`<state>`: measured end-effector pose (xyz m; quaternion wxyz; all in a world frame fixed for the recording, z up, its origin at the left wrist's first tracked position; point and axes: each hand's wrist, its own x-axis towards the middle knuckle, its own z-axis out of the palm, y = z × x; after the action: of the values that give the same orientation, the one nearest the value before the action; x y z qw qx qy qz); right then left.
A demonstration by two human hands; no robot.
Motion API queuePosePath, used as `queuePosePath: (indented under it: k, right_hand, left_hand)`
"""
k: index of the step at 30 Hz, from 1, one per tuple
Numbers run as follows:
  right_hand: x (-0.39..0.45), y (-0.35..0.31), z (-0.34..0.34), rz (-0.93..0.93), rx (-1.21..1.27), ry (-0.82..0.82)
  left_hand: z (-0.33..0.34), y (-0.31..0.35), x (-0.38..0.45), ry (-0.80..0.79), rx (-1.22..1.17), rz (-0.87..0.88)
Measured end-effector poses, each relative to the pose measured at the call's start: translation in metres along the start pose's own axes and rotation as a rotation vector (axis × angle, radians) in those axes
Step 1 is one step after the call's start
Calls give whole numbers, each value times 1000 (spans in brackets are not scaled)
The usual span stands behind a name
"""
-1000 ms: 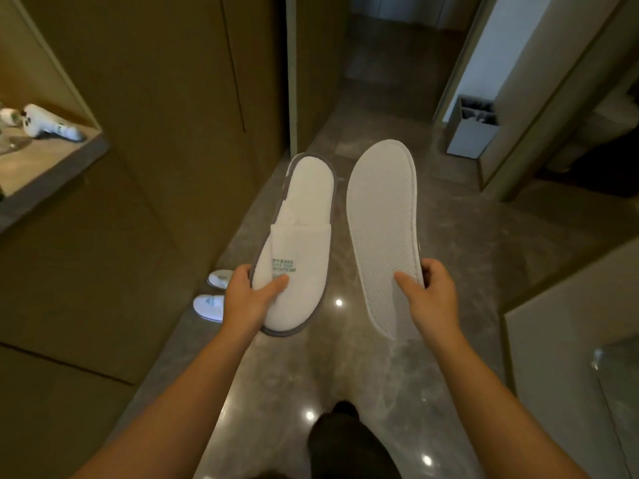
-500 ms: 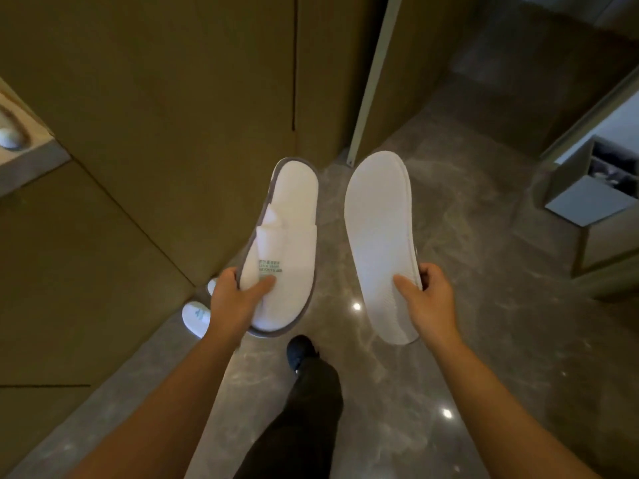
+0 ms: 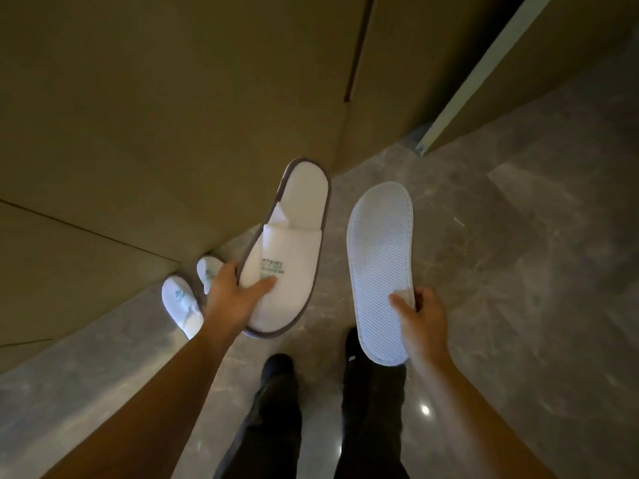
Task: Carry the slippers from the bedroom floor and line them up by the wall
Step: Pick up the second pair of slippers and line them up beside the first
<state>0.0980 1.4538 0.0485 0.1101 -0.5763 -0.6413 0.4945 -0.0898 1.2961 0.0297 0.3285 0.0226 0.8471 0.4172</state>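
Note:
My left hand [image 3: 232, 299] grips a white slipper with grey trim [image 3: 292, 236] by its toe, top side up, green print on the strap. My right hand [image 3: 420, 314] pinches a second white slipper [image 3: 380, 257] near its toe, ribbed sole facing me. Both slippers hang in the air above the floor. A pair of small white slippers [image 3: 181, 302] with green marks rests on the floor against the brown wall [image 3: 138, 133], just left of my left hand and partly hidden by it.
The polished grey stone floor [image 3: 518, 271] stretches to the right. Brown wall panels fill the left and top. A pale door frame edge [image 3: 460, 98] meets the floor at upper right. My dark trouser legs and shoes [image 3: 280, 368] stand below the slippers.
The view has swung down and toward the wall; the grey bin and shelf have left view. Both held slippers sit lower and nearer the pair on the floor. Grips are unchanged.

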Motion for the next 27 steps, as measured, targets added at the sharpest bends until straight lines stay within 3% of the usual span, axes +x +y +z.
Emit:
queuePosePath:
  k: [4,10,18,24,27]
  right_hand:
    - [94,43,37,-4,-72,-68]
    - [211,141,110,-32,-115,-165]
    - [324,284,208,-62,-93,-93]
    - [408,330,253,-107,-25,10]
    - [426,332,258,-113,-82,-16]
  left_hand:
    - [51,-35,61,89,-1,-114]
    - [145,-111,156,157,-27,-150]
    - [247,-234,281,110,-22,-87]
    - [290,-279,362,66,-7,29]
    - [294,-280,378,35,-20,105]
